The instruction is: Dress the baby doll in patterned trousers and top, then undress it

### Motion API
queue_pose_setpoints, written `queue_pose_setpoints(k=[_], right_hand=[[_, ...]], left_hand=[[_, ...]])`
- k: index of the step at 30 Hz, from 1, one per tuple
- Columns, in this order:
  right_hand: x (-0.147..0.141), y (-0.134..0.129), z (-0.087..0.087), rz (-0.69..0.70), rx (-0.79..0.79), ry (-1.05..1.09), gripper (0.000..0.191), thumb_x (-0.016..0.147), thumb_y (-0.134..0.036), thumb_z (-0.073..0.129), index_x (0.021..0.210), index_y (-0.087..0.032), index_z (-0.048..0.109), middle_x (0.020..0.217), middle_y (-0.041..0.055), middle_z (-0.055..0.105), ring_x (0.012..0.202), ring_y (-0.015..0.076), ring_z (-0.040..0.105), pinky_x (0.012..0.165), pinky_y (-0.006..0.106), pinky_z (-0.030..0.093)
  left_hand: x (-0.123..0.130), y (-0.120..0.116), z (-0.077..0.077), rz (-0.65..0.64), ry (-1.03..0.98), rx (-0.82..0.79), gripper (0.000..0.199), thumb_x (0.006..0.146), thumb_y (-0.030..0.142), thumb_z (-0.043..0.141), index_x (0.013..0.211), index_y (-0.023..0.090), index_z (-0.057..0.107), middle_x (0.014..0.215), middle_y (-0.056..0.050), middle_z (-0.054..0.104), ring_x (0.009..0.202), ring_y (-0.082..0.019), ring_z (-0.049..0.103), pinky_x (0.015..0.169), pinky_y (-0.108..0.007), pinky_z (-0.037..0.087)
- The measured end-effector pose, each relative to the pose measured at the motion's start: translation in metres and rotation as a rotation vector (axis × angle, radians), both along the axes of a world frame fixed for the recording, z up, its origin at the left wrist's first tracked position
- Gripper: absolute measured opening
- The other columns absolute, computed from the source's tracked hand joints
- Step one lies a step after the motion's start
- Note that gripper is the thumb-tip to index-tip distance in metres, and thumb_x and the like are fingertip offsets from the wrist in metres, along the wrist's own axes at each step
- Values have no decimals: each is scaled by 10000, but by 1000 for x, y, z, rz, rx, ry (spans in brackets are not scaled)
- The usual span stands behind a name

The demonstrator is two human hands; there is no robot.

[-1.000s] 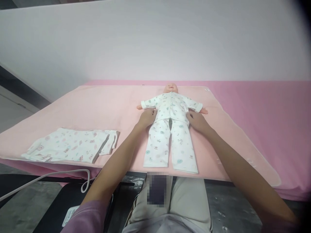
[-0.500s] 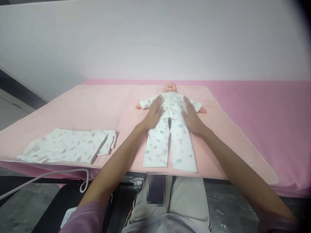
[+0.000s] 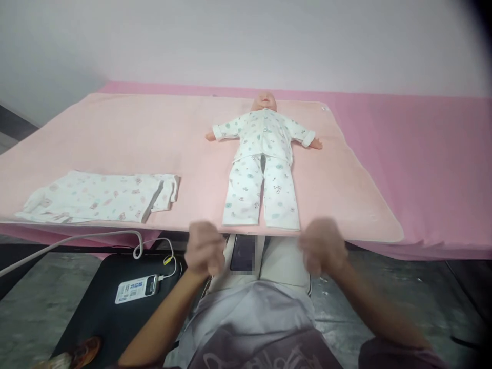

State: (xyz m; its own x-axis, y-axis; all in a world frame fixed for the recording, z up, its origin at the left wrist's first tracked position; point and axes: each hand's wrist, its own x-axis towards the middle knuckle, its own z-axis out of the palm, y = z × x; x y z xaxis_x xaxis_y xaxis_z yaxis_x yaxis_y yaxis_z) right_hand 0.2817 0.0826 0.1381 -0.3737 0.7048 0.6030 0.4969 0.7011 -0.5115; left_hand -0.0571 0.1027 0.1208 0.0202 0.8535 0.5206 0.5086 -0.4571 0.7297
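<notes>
The fingers of the left hand [image 3: 205,249] and right hand [image 3: 324,247], blurred at lower centre, look curled inward, with nothing visibly held. At upper centre, a pale-pink, smooth-skinned baby doll [image 3: 265,101] lies on its back. It is probably light, with a firm head and soft, limp clothing; the torso beneath both arms seems the best hold. It wears a white, printed, buttoned fabric top [image 3: 269,134] and matching flat-lying trousers [image 3: 243,192], arms spread wide.
</notes>
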Motion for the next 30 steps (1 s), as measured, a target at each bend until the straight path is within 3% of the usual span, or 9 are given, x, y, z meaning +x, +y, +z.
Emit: queue_pose_setpoints(k=[1,2,4,7,9,13,17,22,30], right_hand=[[-8,-27,-19,61,-23,-13,450,1066,-674,549,825,-356,757,813,48,752,715,298,701,677,512,595],[-18,-49,-38,87,-79,4,402,1049,-618,599,783,-337,710,761,45,723,654,279,657,636,490,558],[-45,-74,-71,-75,-324,99,290,1059,-490,615,834,-312,655,802,60,720,713,281,659,705,493,562],[-84,-76,-105,-330,-720,323,239,1061,-529,623,1036,-291,630,960,83,748,822,285,692,783,477,581],[-104,-67,-118,-361,-870,427,357,996,-609,670,1108,-274,617,1035,97,758,880,293,713,812,465,584],[-125,-52,-134,-360,-956,517,471,893,-659,738,1081,-266,558,961,52,706,893,277,717,835,427,573],[-137,-45,-145,-435,-942,515,520,833,-664,797,1009,-279,495,832,-17,628,764,229,653,742,373,517],[-144,-41,-153,-492,-902,458,554,799,-672,837,967,-288,476,813,-26,623,757,229,634,724,350,471],[-132,-42,-149,-426,-904,517,452,979,-722,572,915,-279,510,905,26,642,887,251,654,865,385,530]], left_hand=[[-5,-28,-19,-51,10,-34,830,918,1063,349,813,338,739,753,-85,724,740,-301,700,873,-568,633],[-8,-50,-36,-62,-8,-127,758,950,1002,437,781,323,726,744,-90,721,728,-292,692,849,-544,619],[-10,-75,-67,24,-107,-363,601,1021,847,552,903,296,759,894,-103,785,853,-293,736,891,-493,607],[-8,-78,-97,153,-296,-653,534,1008,770,658,1138,265,769,1195,-121,828,1114,-307,767,1042,-456,583],[-6,-71,-108,117,-370,-746,571,948,779,730,1151,248,786,1283,-133,830,1186,-318,769,1104,-451,564],[-3,-62,-114,37,-434,-793,555,895,749,795,1095,232,825,1243,-131,844,1180,-318,777,1081,-420,578],[3,-61,-115,41,-436,-777,534,850,719,840,1037,218,824,1162,-127,849,1101,-301,779,1004,-393,598],[8,-63,-117,61,-426,-749,548,860,719,836,1061,209,813,1121,-120,843,1022,-273,760,935,-364,598],[8,-65,-124,45,-455,-743,483,891,653,823,1070,204,815,1135,-114,844,1014,-248,770,925,-338,606]])
